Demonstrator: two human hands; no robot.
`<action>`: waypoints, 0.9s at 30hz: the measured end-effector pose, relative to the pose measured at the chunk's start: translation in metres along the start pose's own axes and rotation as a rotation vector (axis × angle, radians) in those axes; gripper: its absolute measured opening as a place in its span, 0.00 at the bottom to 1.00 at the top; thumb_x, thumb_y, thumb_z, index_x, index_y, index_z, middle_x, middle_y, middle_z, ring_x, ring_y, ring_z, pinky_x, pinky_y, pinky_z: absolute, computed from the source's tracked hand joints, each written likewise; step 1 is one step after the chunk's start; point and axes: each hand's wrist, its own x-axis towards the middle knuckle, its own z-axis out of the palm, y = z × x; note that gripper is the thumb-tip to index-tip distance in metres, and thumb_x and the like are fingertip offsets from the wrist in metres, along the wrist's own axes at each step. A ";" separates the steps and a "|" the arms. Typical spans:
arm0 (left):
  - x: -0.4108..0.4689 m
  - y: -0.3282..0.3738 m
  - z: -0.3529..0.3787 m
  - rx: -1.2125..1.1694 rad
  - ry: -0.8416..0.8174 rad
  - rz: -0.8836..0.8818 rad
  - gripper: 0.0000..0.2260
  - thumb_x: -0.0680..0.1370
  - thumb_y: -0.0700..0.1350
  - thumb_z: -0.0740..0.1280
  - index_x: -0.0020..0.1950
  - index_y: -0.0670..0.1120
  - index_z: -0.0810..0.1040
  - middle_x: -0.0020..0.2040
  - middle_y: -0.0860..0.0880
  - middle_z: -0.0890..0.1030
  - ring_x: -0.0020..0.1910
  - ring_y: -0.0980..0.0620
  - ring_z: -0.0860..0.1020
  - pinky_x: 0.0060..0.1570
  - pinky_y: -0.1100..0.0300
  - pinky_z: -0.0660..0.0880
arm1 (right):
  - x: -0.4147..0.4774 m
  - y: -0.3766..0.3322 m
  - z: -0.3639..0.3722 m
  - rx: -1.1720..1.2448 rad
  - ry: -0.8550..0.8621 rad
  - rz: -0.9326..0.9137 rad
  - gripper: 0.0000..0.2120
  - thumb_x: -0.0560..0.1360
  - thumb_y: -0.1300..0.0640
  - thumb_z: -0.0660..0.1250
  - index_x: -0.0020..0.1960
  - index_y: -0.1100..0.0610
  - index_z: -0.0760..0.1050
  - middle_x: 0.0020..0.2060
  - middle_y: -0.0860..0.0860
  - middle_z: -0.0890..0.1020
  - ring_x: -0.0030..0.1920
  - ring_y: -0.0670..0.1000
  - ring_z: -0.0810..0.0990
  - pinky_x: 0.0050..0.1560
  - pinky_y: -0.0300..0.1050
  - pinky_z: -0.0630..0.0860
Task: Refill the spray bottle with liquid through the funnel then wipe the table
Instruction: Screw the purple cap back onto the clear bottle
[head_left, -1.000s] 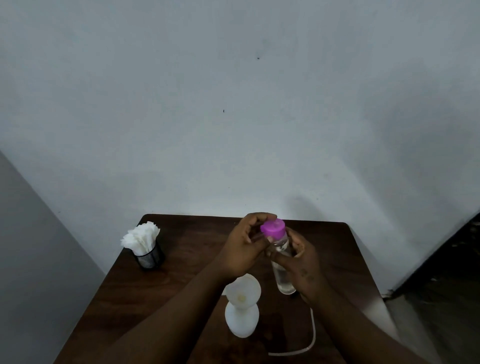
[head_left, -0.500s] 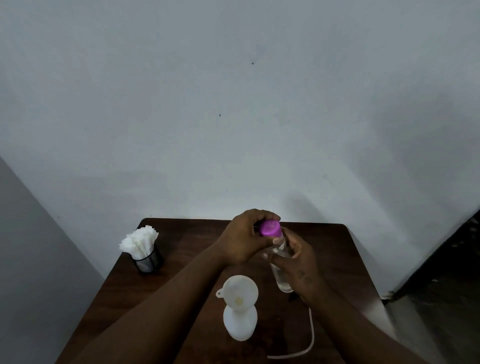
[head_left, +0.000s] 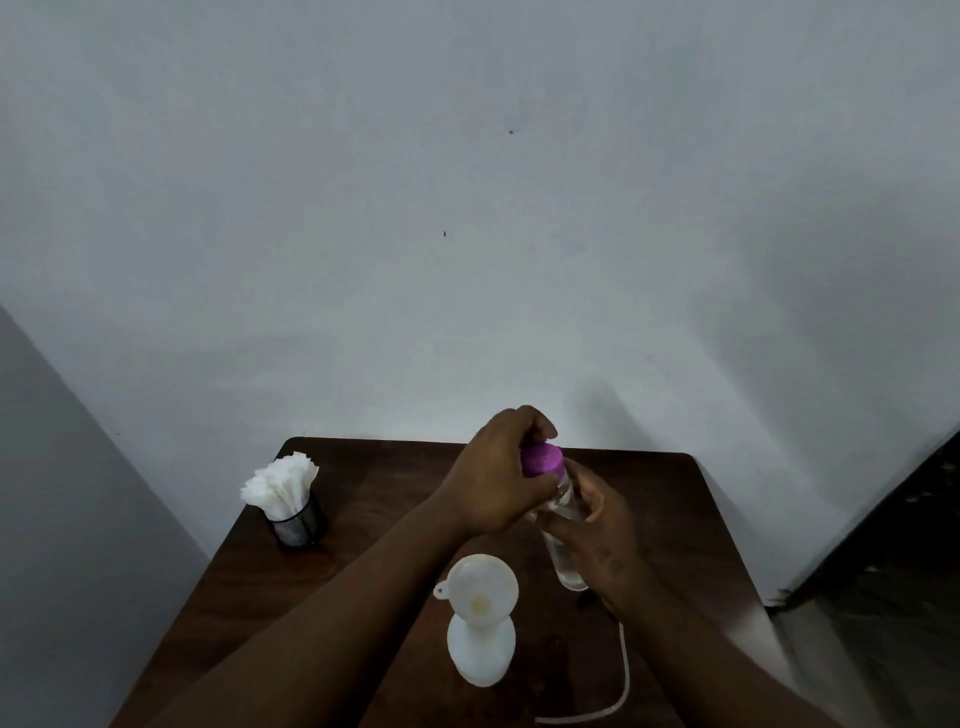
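While right hand holds bottle, left hand grips cap.

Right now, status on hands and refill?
Left hand grips purple cap, right hand holds clear bottle. Cap on, no pour yet. Funnel sits in spray bottle, nothing between.

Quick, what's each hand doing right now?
Left hand: closed, fingers curled round the purple cap.
Right hand: closed, gripping the clear bottle below the cap.
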 end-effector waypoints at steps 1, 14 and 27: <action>0.000 0.000 -0.001 -0.042 -0.043 -0.009 0.21 0.69 0.44 0.76 0.59 0.54 0.74 0.57 0.55 0.77 0.56 0.54 0.78 0.54 0.51 0.80 | 0.000 0.000 0.001 0.001 0.002 -0.004 0.26 0.66 0.69 0.78 0.61 0.56 0.77 0.49 0.44 0.83 0.47 0.33 0.81 0.44 0.26 0.75; -0.001 0.008 -0.016 -0.159 -0.163 -0.047 0.23 0.71 0.39 0.76 0.62 0.53 0.75 0.62 0.55 0.77 0.64 0.58 0.76 0.58 0.60 0.79 | -0.002 -0.001 0.004 0.017 0.032 0.063 0.22 0.65 0.64 0.80 0.57 0.54 0.79 0.45 0.44 0.85 0.46 0.38 0.83 0.45 0.34 0.79; -0.012 0.008 -0.007 -0.249 -0.127 -0.084 0.25 0.72 0.40 0.76 0.66 0.55 0.75 0.63 0.55 0.77 0.61 0.54 0.78 0.57 0.54 0.81 | -0.010 -0.011 0.003 0.043 -0.019 -0.003 0.23 0.68 0.72 0.75 0.60 0.58 0.76 0.47 0.44 0.83 0.45 0.32 0.81 0.42 0.25 0.74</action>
